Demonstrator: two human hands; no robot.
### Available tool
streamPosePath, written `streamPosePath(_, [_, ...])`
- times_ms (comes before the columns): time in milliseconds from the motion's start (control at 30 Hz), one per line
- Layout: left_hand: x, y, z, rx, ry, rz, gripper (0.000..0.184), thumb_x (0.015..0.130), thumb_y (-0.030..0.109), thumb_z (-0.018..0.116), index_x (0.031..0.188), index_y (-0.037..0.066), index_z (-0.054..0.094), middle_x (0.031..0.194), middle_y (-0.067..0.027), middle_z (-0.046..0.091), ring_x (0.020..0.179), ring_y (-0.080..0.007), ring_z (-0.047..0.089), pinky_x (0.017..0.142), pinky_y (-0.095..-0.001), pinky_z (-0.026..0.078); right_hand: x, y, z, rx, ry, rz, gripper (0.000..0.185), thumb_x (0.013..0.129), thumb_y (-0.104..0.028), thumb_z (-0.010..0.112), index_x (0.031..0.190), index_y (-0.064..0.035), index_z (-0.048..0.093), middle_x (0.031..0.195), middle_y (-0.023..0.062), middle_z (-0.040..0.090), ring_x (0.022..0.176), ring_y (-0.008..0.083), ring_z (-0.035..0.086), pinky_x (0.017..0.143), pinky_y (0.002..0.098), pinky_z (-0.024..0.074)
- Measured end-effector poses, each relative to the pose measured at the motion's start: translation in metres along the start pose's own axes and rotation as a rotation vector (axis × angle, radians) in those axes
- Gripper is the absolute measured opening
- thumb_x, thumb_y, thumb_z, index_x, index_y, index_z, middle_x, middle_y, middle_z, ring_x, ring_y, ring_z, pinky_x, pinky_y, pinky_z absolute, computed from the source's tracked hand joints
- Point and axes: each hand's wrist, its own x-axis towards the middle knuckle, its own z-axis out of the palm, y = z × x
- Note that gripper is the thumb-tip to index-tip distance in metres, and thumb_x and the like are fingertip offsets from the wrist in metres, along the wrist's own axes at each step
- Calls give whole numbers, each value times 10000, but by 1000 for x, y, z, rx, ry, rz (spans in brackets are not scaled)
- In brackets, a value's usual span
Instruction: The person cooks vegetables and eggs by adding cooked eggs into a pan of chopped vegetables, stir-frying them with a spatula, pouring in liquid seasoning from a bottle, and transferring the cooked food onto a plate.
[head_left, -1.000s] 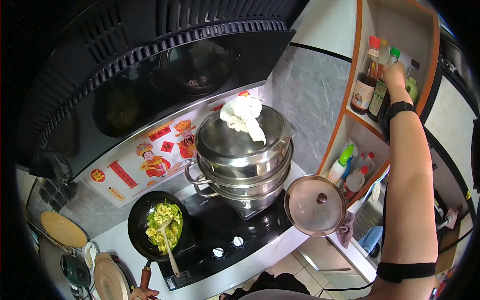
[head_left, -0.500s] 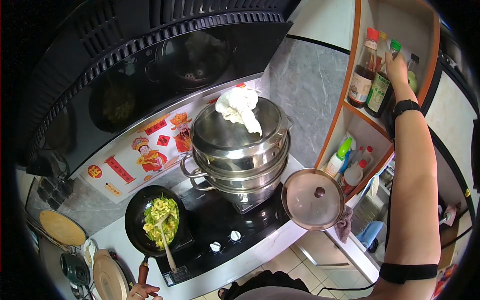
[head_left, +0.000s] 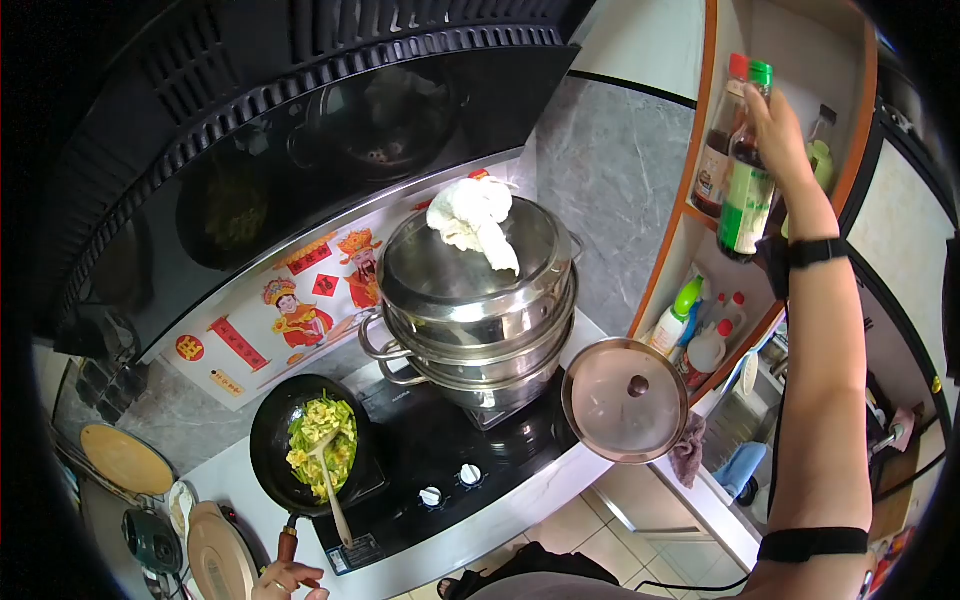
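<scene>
- The right hand [head_left: 778,135] is closed around the upper part of the green-capped bottle [head_left: 748,195], which stands nearly upright at the front of the far-right shelf [head_left: 815,50].
- Best to keep that wrap firm and the base clear of the shelf edge and the red-capped bottle [head_left: 712,165] just left of it.
- The left hand [head_left: 288,580] is at the near end of the pan handle [head_left: 288,545], fingers part-curled; whether it grips, I cannot tell.
- The black pan [head_left: 268,450], near left, holds yellow-and-green food [head_left: 335,425] and a spatula [head_left: 335,500].
- The red-capped bottle contains dark liquid.
- The steel steamer [head_left: 480,325] is lidded, contents hidden.
</scene>
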Motion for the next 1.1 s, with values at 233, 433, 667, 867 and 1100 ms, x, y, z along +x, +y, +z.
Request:
streamPosePath(233, [47,39,-21,26,51,414,609,741,205,733,1258,43,457,982,-118,528,835,-237,589,672,-306,494,-169,-143,35,217,-535,-211,149,915,-160,447,955,-19,477,776,44,530,742,128,520,689,283,438])
streamPosePath(433, [91,57,-19,-56,123,645,642,751,253,718,1288,88,407,931,-117,531,729,-236,572,667,-342,473,-304,-197,108,766,-1081,-203,262,863,-94,544,1090,-9,447,826,118,584,733,214,586,668,338,467])
streamPosePath(667, [77,-32,-19,73,59,651,301,819,245,615,1046,65,534,893,-125,578,818,-337,585,686,-398,479,-398,-246,166,867,-1305,-309,265,842,-139,590,970,16,418,748,182,580,678,356,594,588,393,459])
streamPosePath(867, [81,-96,-37,62,141,544,184,894,158,507,981,20,592,939,-174,596,863,-347,582,758,-399,472,-413,-298,189,747,-1366,-555,288,837,-170,590,962,19,412,758,178,606,672,374,596,618,410,480])
streamPosePath(1100, [77,-152,-43,-68,288,191,271,912,234,469,1033,28,596,989,-223,587,886,-395,567,787,-433,457,-407,-323,233,560,-1221,-603,338,830,-183,601,974,60,414,737,222,596,683,392,600,589,429,484])
